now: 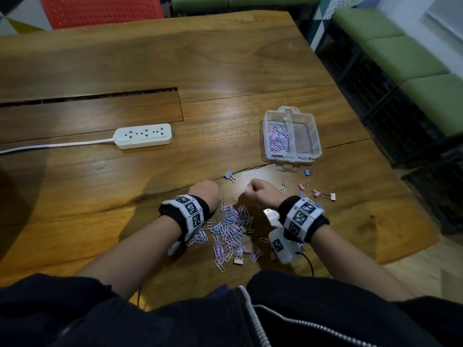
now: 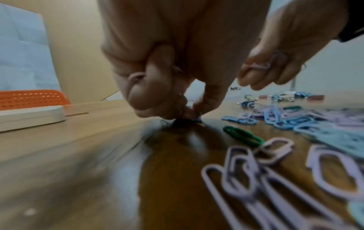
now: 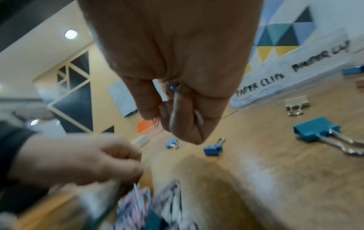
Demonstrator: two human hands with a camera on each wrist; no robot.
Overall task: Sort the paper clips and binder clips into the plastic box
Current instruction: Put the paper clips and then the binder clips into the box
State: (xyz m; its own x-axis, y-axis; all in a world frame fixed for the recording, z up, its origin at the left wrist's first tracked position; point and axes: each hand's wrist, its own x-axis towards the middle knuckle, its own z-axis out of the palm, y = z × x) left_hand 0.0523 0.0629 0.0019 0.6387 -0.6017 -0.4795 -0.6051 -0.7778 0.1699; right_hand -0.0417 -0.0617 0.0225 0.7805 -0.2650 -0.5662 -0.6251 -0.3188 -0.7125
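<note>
A clear plastic box [image 1: 313, 136] stands at the right; its left compartment holds pink and blue paper clips [image 1: 277, 136], and its right compartment looks bare. A pile of loose paper clips [image 1: 229, 230] lies between my wrists. Several binder clips [image 1: 306, 186] are scattered below the box, with a blue one [image 1: 230, 176] further left. My left hand [image 1: 208, 192] is curled down at the table, its fingertips [image 2: 189, 114] pinching a small bluish paper clip. My right hand [image 1: 263, 194] hovers just above the table as a fist that grips several paper clips [image 3: 175, 91].
A white power strip [image 1: 143, 136] with its cable lies at the left. A long slot [image 1: 90, 98] cuts the tabletop behind it. A red chair [image 1: 100, 8] stands at the far side, and green benches [image 1: 413, 58] run beyond the table's right edge.
</note>
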